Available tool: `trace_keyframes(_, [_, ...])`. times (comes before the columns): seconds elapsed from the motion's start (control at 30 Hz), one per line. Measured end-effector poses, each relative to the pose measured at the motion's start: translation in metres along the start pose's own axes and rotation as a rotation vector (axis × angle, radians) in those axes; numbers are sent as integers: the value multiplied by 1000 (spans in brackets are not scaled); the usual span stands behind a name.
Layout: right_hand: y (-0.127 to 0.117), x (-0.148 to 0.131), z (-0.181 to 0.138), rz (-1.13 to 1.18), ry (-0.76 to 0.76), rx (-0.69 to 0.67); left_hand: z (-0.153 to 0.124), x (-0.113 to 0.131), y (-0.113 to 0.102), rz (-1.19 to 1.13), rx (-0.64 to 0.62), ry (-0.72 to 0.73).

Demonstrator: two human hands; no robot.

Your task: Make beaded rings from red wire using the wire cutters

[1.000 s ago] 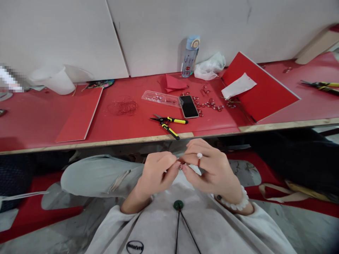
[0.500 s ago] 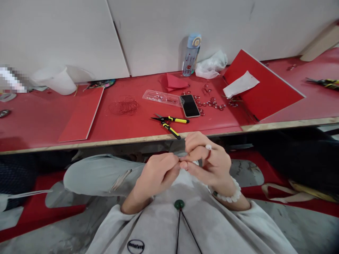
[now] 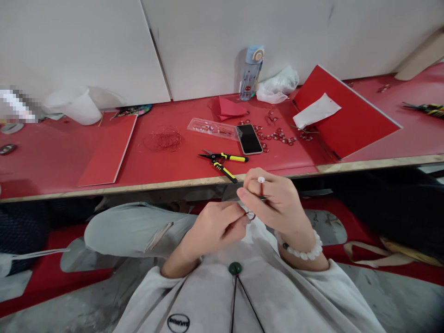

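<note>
Over my lap, just in front of the table edge, my left hand point(image 3: 215, 227) pinches a small dark red wire ring point(image 3: 251, 216) between thumb and fingertips. Beside it, a little higher and to the right, my right hand point(image 3: 277, 199) is closed, fingers curled and thumb pressed against them. What sits between those fingers, if anything, is hidden. A finger ring point(image 3: 261, 180) with a white bead is on that hand, and a white bead bracelet point(image 3: 307, 253) circles the wrist. Pliers-like snips point(image 3: 225, 164) with yellow and black handles lie open on the table beyond.
On the red table point(image 3: 194, 162) are a phone point(image 3: 249, 138), a clear tray point(image 3: 213, 128), coiled red wire point(image 3: 164, 140) and several small rings point(image 3: 279, 135). Behind stand a blue bottle point(image 3: 250, 76) and a plastic bag point(image 3: 277, 85). Red boards point(image 3: 110, 152) lie left and lean right.
My hands have moved slightly apart. The right hand has turned and lifted off the left fingertips, and the red wire ring now shows at my left fingertips.
</note>
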State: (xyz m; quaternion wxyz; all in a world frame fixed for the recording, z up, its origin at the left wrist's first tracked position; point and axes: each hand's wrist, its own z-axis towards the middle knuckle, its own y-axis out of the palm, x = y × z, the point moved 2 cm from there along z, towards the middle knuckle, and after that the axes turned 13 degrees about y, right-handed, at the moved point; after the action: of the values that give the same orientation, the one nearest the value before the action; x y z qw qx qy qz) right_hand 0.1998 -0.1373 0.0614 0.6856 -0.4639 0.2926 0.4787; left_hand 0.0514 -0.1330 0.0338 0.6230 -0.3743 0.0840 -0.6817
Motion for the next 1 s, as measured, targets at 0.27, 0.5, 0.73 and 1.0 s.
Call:
trace_keyframes(0.27, [7,17,-6,215,397,-354,-5,3,3,78,84,98])
trace_keyframes(0.5, [5,16,-35,298,68,106,-4,5,-5,-22,203,91])
trace_keyframes(0.73, [2,3,-36,-150,-250,154,-5,4,-9,25,118,81])
trace_keyframes(1.0, [0,-7,-39,-52,-86,112,-5,8,-11,186,153,97])
